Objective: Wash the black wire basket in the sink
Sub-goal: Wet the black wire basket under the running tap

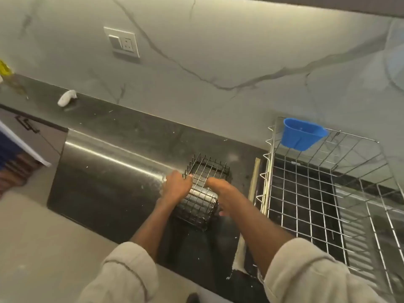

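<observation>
A black wire basket [202, 193] lies tilted on the dark counter beside the steel sink [105, 162]. My left hand [178, 185] grips its left side near the top rim. My right hand [218, 189] is curled over its right side, fingers wrapping underneath. Pale foam or residue clings to the mesh between my hands. Both sleeves are rolled up to the elbows.
A silver wire dish rack [328, 193] stands to the right with a blue plastic cup holder [302, 134] hung on its back rim. A white object [66, 97] lies on the counter at back left, near a yellow-capped bottle [8, 77]. A wall socket [122, 42] sits above.
</observation>
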A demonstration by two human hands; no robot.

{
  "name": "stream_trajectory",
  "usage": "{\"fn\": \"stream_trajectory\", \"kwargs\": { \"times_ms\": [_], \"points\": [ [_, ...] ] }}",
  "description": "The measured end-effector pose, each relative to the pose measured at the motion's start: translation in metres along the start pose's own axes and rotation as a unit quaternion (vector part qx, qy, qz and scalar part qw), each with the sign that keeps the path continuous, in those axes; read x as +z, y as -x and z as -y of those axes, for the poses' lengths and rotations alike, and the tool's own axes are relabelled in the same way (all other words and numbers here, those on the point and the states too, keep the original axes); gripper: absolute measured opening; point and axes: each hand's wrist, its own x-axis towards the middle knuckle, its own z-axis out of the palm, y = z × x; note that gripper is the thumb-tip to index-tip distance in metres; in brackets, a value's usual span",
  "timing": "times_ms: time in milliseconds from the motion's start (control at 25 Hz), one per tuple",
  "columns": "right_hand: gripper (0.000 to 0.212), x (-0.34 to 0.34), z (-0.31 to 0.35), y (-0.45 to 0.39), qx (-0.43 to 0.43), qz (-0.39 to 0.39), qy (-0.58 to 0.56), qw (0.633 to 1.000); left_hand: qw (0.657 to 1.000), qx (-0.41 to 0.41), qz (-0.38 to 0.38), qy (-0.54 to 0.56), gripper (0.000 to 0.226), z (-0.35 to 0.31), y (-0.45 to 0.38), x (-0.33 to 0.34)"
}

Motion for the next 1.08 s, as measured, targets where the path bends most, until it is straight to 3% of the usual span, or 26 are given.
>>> {"fn": "stream_trajectory", "kwargs": {
  "times_ms": [80,160,360,560,760,880,1080],
  "points": [
    [0.078,0.01,-0.006,-0.007,0.028,-0.002,-0.024,0.999,0.997,-0.061,0.041,0.019,0.076,0.015,-0.009,0.001],
    [0.076,0.016,-0.011,-0.014,0.056,-0.008,-0.085,0.995,0.991,-0.071,0.083,0.074,0.074,0.028,-0.014,0.004],
    [0.078,0.012,-0.005,-0.021,0.056,-0.021,-0.13,0.99,0.98,-0.047,0.098,0.167,0.029,0.021,-0.013,-0.005],
    [0.029,-0.007,0.025,0.01,-0.054,-0.002,-0.138,0.989,0.978,-0.011,0.097,0.183,0.024,-0.021,0.013,-0.061],
    [0.016,-0.079,0.063,0.088,-0.153,0.047,-0.132,0.978,0.97,0.119,0.05,0.205,0.015,-0.102,0.072,-0.127],
    [0.024,-0.135,0.056,0.129,-0.193,0.041,-0.125,0.972,0.969,0.155,0.047,0.185,0.025,-0.149,0.114,-0.129],
    [0.033,-0.228,-0.007,0.18,-0.221,0.0,-0.181,0.958,0.971,0.123,0.07,0.194,0.051,-0.219,0.19,-0.074]
  ]
}}
